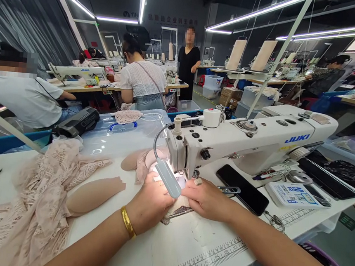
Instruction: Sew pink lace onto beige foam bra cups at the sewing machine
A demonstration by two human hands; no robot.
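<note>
My left hand point(152, 203), with a gold bangle at the wrist, is closed at the needle end of a white sewing machine point(248, 141). Beige lace fabric point(142, 168) emerges just beyond it, and its fingers appear to grip this piece. A grey lamp point(169, 178) on a bent neck hides part of those fingers and the stitching spot. Opposite it, my right hand point(210, 200) has its fingers bent together by the presser foot; what its fingertips pinch is hidden. Left of my hands lies a flat beige oval fabric piece point(95, 195).
A heap of beige lace point(43, 204) covers the table's left side. Right of my hands lie a black phone point(242, 188), thread snips point(230, 190) and a white-blue box point(293, 195). A clear plastic lid point(102, 139) sits behind. Several people work at machines beyond.
</note>
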